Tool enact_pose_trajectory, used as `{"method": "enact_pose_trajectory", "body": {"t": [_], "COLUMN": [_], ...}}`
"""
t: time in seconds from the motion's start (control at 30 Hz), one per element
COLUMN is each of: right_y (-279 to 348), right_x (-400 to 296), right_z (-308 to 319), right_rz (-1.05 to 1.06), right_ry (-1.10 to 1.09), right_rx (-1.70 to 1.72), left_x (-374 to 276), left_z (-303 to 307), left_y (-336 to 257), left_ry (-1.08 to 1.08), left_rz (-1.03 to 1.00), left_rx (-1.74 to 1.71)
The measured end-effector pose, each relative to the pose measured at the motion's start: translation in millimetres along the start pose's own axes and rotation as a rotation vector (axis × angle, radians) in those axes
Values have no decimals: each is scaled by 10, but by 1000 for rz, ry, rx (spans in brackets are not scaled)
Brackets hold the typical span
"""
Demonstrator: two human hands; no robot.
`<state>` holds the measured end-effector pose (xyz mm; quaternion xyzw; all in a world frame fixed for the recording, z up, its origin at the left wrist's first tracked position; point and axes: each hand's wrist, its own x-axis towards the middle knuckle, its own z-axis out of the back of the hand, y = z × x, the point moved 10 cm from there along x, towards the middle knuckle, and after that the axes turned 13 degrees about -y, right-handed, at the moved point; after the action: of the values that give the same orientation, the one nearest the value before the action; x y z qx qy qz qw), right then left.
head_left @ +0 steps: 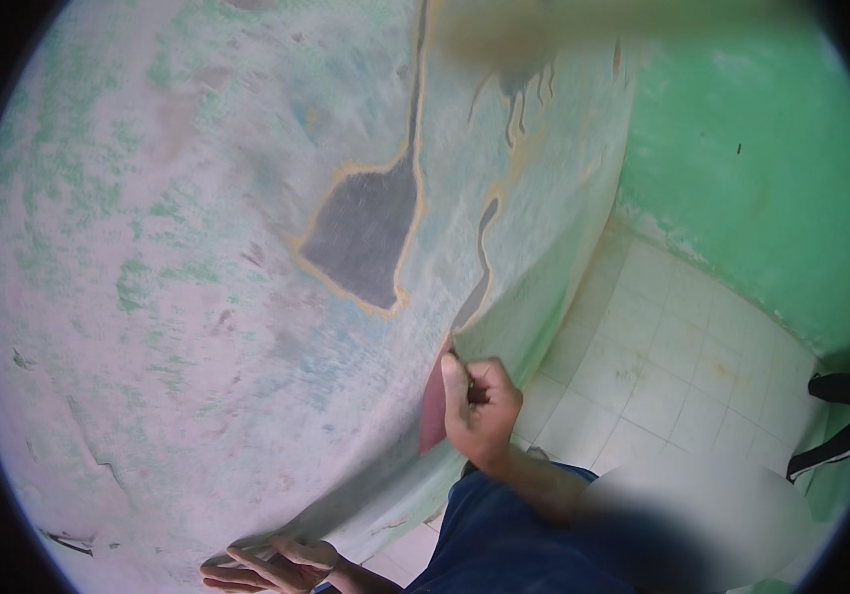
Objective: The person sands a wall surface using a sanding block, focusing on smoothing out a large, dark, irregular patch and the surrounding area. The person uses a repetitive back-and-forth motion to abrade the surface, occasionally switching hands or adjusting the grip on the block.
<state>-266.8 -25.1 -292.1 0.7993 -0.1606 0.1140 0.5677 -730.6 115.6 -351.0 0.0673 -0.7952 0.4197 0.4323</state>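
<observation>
In front of me stands a wall (194, 371) with worn pale and green paint and bare grey patches edged in yellow-brown. My right hand (484, 416) pinches a thin reddish-brown sheet (434, 408), which looks like sandpaper, between thumb and bent fingers. The sheet lies against the wall surface just below the lower end of a narrow grey patch (473, 297). A larger grey patch (362, 237) lies further up and to the left. Low in the view, my left hand (272, 568) rests by the wall with its fingers apart and nothing in it.
A green wall (751, 148) meets the tiled floor (662, 356) on the right. Dark shoes (840, 423) of a person show at the right edge. A blurred pale rounded thing (737, 512) covers part of the lower right, and a blurred shape (514, 37) crosses the top.
</observation>
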Motion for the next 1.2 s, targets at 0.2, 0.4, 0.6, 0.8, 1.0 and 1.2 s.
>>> {"method": "enact_pose_trajectory", "body": {"t": [0.2, 0.4, 0.6, 0.8, 1.0, 1.2], "right_y": [-15, -66, -181, -110, 44, 58], "right_x": [184, -25, 83, 97, -71, -127], "right_z": [-45, -44, -80, -79, -17, -4], "right_rz": [-2, -46, -108, -47, 62, 92], "right_ry": [-2, -15, -39, -49, -69, -88], "right_rx": [30, 49, 106, 85, -2, -3], "left_x": [-62, -4, -79, -83, -49, 24], "left_z": [-159, 49, 88, 20, -39, -60], "left_y": [-102, 119, 164, 162, 110, 51], "left_ry": [11, 22, 14, 12, 5, -1], "left_rz": [-9, -18, -16, -26, -39, -63], "left_rx": [-3, -6, -11, -34, -52, -61]}}
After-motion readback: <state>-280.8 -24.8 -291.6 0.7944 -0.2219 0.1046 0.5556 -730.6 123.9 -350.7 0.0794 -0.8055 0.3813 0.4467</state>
